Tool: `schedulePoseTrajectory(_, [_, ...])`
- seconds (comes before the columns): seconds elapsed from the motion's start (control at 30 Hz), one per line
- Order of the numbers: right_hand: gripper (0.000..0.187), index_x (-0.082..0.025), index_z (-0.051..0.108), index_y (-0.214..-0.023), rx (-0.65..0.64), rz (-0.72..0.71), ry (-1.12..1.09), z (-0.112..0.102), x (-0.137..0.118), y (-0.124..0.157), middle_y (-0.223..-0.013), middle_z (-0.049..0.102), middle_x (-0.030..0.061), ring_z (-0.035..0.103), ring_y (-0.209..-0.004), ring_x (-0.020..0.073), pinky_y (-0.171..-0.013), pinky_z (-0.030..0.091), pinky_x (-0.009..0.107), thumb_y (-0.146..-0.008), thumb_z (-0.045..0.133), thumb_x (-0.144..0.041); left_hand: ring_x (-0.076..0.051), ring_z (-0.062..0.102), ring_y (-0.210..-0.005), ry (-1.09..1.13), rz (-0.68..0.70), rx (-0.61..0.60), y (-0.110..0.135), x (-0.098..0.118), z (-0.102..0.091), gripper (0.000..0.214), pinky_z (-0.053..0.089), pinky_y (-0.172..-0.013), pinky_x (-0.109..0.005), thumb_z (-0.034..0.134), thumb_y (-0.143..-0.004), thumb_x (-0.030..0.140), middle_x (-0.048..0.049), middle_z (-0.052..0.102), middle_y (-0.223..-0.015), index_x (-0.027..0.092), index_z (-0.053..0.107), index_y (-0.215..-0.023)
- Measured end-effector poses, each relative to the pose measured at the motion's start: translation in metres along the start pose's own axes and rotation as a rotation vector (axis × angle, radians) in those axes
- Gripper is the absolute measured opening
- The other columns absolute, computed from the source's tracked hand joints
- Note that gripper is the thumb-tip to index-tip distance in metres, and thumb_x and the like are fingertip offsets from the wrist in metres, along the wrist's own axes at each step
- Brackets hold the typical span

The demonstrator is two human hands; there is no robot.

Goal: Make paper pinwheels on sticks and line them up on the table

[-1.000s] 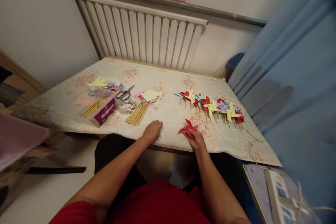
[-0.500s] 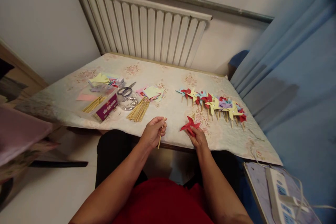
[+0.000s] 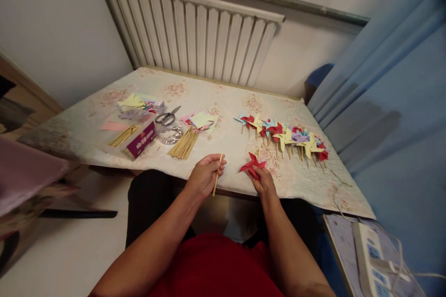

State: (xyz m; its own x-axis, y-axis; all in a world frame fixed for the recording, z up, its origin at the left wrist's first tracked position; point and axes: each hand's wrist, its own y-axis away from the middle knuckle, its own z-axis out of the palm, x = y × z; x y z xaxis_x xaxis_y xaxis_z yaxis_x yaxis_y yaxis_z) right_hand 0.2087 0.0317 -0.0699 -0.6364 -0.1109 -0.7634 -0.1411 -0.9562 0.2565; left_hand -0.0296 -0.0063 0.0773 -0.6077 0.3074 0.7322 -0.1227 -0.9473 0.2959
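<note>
Between the thumb and fingers of my left hand (image 3: 205,174) is a thin wooden stick (image 3: 218,174), tilted slightly and held over the table's front edge. My right hand (image 3: 264,181) pinches a red paper pinwheel (image 3: 252,165) by its lower side, its blades facing up. Stick and pinwheel are apart. Beyond my left hand lies a bundle of wooden sticks (image 3: 183,144), with a stack of coloured paper squares (image 3: 202,121) behind it. Past my right hand, several finished pinwheels (image 3: 284,138) in red, yellow, blue and purple lie in a row, sticks toward me.
At the left stand a purple-labelled box (image 3: 141,141) with sticks, a round clear container (image 3: 169,133) of small shiny pieces, and scissors (image 3: 168,117). More coloured paper (image 3: 132,101) lies behind. A power strip (image 3: 371,255) with cables is at lower right, beside a blue curtain (image 3: 400,102).
My left hand has moved slightly right, and the stick in it leans a little more. The right hand keeps the red pinwheel almost still. The view has shifted slightly.
</note>
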Motion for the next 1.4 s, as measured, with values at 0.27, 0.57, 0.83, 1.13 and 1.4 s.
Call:
schedulePoseTrajectory(0.27, [0.029,-0.021,0.066,-0.087,0.001,-0.008,-0.01,-0.002,0.001,-0.001,-0.082,0.074,-0.0008,0.07,-0.08,0.0165,-0.101,0.05,0.048,-0.062,0.079,-0.014,-0.006,0.051,-0.059,0.029,-0.007,0.007,0.008,0.003,0.005,0.022,0.037,-0.054,-0.019,0.072,-0.059,0.008,-0.0063,0.064,-0.074,0.008,0.066,-0.08])
schedulePoseTrajectory(0.57, [0.029,-0.021,0.066,-0.088,-0.016,0.006,-0.003,-0.003,0.0,-0.001,-0.085,0.074,-0.0001,0.07,-0.082,0.0172,-0.103,0.048,0.049,-0.063,0.078,-0.014,-0.007,0.055,-0.066,0.043,-0.021,-0.012,0.008,0.002,0.002,0.023,0.04,-0.059,-0.019,0.071,-0.057,0.003,-0.0075,0.065,-0.08,0.008,0.067,-0.079])
schedulePoseTrajectory(0.83, [0.027,-0.02,0.066,-0.088,-0.014,-0.005,0.007,-0.004,0.001,-0.003,-0.086,0.074,-0.0004,0.07,-0.079,0.0154,-0.101,0.05,0.048,-0.065,0.077,-0.013,-0.006,0.045,-0.047,-0.097,-0.066,-0.067,0.015,0.005,0.002,0.025,0.027,-0.044,-0.018,0.07,-0.068,0.021,-0.0015,0.061,-0.065,0.014,0.058,-0.089])
schedulePoseTrajectory(1.13, [0.026,-0.021,0.066,-0.089,-0.035,-0.005,0.013,-0.007,0.003,-0.005,-0.086,0.074,-0.001,0.07,-0.081,0.016,-0.099,0.051,0.046,-0.066,0.076,-0.014,-0.003,0.038,-0.045,-0.116,-0.029,-0.078,0.017,0.006,0.006,0.029,0.015,-0.043,-0.018,0.067,-0.067,0.018,-0.0022,0.061,-0.067,0.012,0.057,-0.094])
schedulePoseTrajectory(1.4, [0.027,-0.021,0.066,-0.091,-0.047,-0.002,0.025,-0.006,0.002,-0.004,-0.089,0.074,-0.0002,0.07,-0.083,0.0165,-0.098,0.052,0.045,-0.066,0.077,-0.017,-0.003,0.041,-0.048,-0.088,-0.013,-0.1,0.018,0.006,0.004,0.031,0.018,-0.045,-0.018,0.069,-0.066,0.017,-0.0037,0.061,-0.071,0.01,0.06,-0.095])
